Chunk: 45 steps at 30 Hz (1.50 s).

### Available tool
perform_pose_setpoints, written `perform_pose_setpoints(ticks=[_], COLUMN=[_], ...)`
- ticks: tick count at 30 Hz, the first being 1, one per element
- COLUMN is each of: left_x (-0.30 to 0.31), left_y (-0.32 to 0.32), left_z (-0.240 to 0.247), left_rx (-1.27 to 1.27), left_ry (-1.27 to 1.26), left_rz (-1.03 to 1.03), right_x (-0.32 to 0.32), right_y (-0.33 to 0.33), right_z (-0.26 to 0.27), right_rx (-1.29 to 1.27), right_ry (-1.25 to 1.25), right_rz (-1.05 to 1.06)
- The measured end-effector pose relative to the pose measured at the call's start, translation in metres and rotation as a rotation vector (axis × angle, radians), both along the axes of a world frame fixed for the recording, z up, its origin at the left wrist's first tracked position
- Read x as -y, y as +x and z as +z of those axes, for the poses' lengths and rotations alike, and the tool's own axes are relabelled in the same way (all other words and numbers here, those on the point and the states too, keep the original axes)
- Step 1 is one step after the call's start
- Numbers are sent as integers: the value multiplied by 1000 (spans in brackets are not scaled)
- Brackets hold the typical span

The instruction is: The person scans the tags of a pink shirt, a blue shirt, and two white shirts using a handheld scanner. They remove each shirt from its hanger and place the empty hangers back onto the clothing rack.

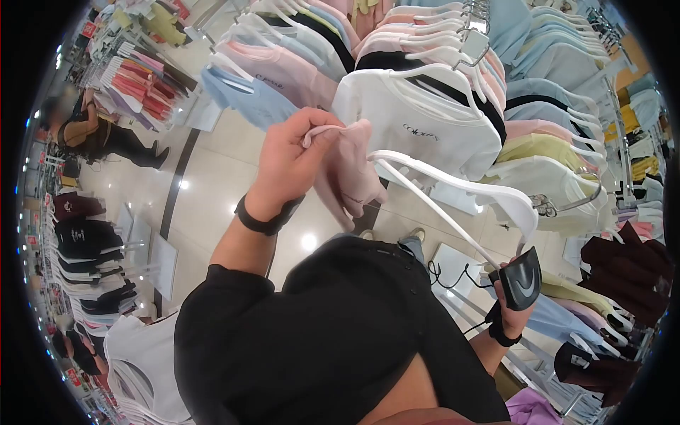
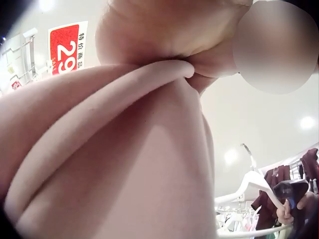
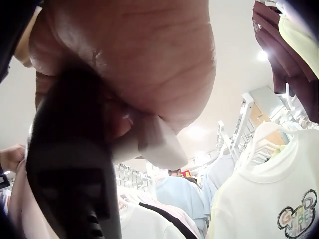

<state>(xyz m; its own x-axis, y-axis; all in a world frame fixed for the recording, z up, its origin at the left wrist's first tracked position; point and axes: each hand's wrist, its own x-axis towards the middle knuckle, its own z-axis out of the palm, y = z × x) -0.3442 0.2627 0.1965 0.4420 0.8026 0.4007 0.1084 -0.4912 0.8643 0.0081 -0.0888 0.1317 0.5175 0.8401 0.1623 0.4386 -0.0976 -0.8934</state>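
Note:
My left hand (image 1: 294, 152) pinches a pale pink shirt (image 1: 347, 177) by its edge, and the cloth hangs below the fingers. In the left wrist view, the shirt's rolled edge (image 2: 99, 109) runs up to the palm. My right hand (image 1: 513, 315), low at the right, grips a white clothes hanger (image 1: 460, 185) along with a black handheld device (image 1: 520, 280) bearing a grey curved mark. That device (image 3: 70, 164) hides part of the fingers in the right wrist view. One far end of the hanger meets the shirt in the head view.
A white lettered shirt (image 1: 418, 120) hangs at the front of a rack just ahead. More shirts (image 1: 545, 142) hang at the right, and dark red clothes (image 1: 627, 262) beyond them. A black cord (image 1: 453, 280) loops beside the device. Another person (image 1: 92, 131) stands across the tiled floor.

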Motion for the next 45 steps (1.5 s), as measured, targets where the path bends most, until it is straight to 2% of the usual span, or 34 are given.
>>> perform_pose_setpoints(ticks=[1, 2, 5, 6, 9, 12, 16, 19, 23, 26, 29, 30, 33, 35, 36, 40, 45], left_x=[1, 1, -2, -5, -15, -24, -27, -29, -28, -27, -27, -26, -18, -9, -7, -6, -4], left_y=[0, 0, -1, -2, -5, -7, -11, -11, -8, -7, -5, -4, 5, 5, 5, 5, 6], left_z=[5, 11, 21, 23, 29, 35, 46, 51, 57, 58, 55, 54, 52, 60, 64, 70, 62], left_rx=[-5, -10, -11, -10, -64, -34, -48, -53, -73, -60, -34, -25, -17, -115, -165, -176, -130], left_ry=[11, 22, 43, 47, 132, 142, 144, 138, 158, 139, 141, 145, 142, 62, 21, 121, 149], left_rz=[-30, -60, -139, -163, -223, -277, -291, -294, -295, -277, -257, -252, -215, -247, -263, -248, -221], right_x=[-1, 1, -2, -4, -9, 0, 1, 5, -1, -3, -10, -11, -24, -19, -23, -31, -39], right_y=[0, 6, 14, 5, -3, 8, 8, 20, 14, 24, 13, 12, 1, 19, 15, 8, 4], right_z=[0, -8, -3, -5, 6, 8, 15, 7, 4, -5, 2, 3, -4, -24, -20, -9, -5], right_rx=[-19, 132, 150, 73, -167, -168, -252, -172, -129, -81, -151, -255, -313, -142, -118, -54, -92], right_ry=[-9, -46, -119, -42, 110, 84, 83, -8, 19, 147, 167, 110, 106, -34, 27, 326, 311], right_rz=[-4, -16, 72, 22, 47, 50, 31, 107, 109, 198, 136, 117, 143, 216, 218, 234, 222])
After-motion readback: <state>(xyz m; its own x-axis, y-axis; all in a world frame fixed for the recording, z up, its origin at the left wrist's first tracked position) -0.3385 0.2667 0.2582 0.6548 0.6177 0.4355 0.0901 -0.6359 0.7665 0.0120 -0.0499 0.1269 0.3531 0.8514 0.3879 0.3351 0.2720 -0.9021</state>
